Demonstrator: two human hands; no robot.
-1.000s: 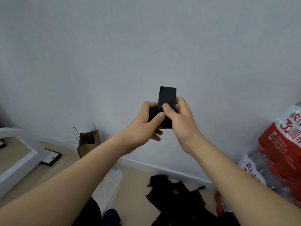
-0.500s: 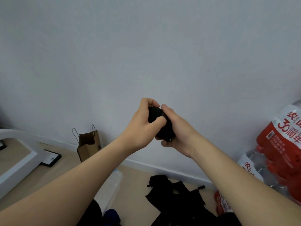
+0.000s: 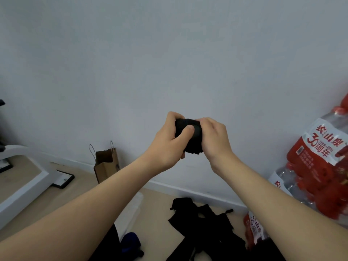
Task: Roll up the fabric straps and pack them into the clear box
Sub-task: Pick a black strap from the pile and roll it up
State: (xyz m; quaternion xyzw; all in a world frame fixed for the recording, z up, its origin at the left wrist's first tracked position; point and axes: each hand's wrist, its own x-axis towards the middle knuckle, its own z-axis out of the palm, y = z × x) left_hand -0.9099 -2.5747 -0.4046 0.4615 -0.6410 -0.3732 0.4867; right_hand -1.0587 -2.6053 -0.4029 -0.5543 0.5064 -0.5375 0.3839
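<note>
- The clear box (image 3: 134,208) lies on the floor, low and to the left of the hands. The left forearm crosses in front and hides a part of it, so what it contains cannot be told.
- The left hand (image 3: 167,144) is curled around the left side of the rolled strap (image 3: 194,142), and its thumb presses on the front of the roll.
- The rolled strap is a compact black bundle held in the air in front of the wall, between the two hands and touching both. It looks taller than wide, and a ragged end shows at the bottom. The direction of the winding cannot be told.
- The right hand (image 3: 214,140) grips the right side of the roll with bent fingers.
- The loose straps (image 3: 222,240) wait on the floor, below the hands and right of the box.
- Probably the roll must travel down and leftward, and the left hand is on the box's side.
</note>
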